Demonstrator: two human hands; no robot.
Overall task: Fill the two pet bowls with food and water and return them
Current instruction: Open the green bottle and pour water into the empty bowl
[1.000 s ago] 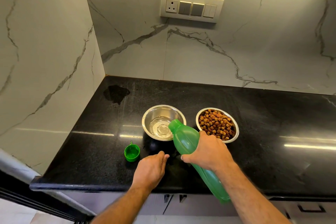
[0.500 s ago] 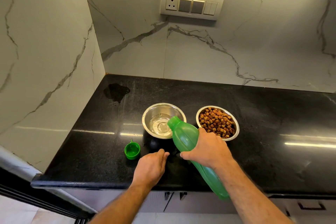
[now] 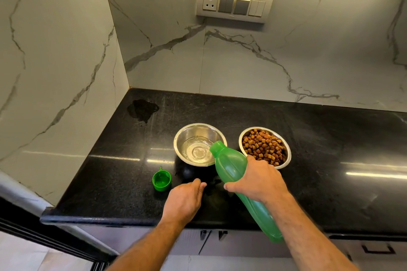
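Two steel bowls stand side by side on the black counter. The left bowl holds a shallow pool of water. The right bowl is full of brown kibble. My right hand grips a green plastic bottle around its middle and tilts it, mouth over the left bowl's near rim. My left hand rests on the counter in front of the water bowl, fingers loosely bent, holding nothing. The bottle's green cap lies open side up to the left of that hand.
A wet patch sits near the counter's back left corner. Marble walls close off the left and back. A switch panel hangs on the back wall. The counter's front edge runs just under my wrists, with drawers below.
The water level in the left bowl has risen slightly as the bottle stays tilted over it. Both hands hold nearly the same places.
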